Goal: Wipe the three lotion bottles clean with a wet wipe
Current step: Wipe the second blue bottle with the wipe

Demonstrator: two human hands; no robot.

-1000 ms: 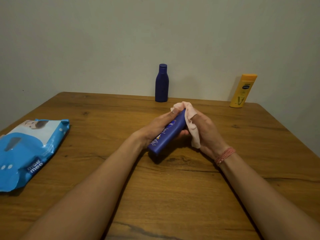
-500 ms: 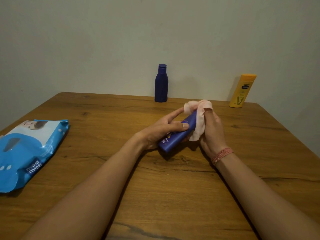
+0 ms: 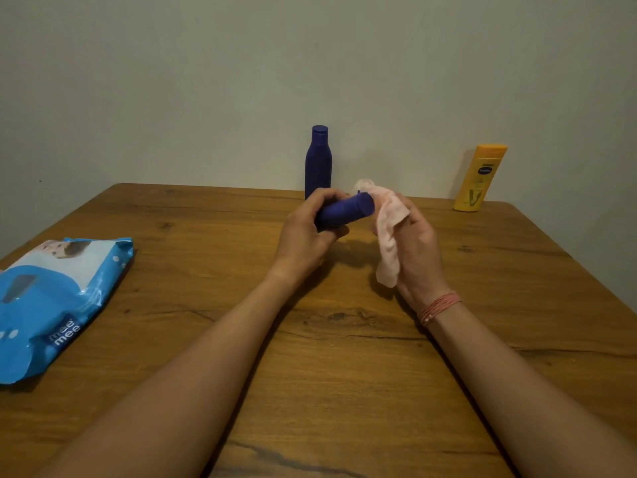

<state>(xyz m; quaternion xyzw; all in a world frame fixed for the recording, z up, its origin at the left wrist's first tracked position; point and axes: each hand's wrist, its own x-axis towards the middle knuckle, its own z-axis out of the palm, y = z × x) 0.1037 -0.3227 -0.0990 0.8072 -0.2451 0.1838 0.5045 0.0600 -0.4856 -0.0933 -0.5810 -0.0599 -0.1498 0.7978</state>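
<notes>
Bottle swung since half-second-earlier frame: blue bottle now near level, end facing wet wipe, lifted off table. Left hand grasping its body; right hand grasping wipe, cloth just beside bottle end. Progress, by judgement: first bottle mid-wipe; dark blue bottle beyond left hand and yellow bottle far right of right hand upright, seemingly untouched. Wipe pack well left. Open wood below hands; far edge close behind.

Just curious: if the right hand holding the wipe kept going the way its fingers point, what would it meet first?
Probably the blue bottle gripped by the left hand; the right hand and its wet wipe already sit at its end.
</notes>
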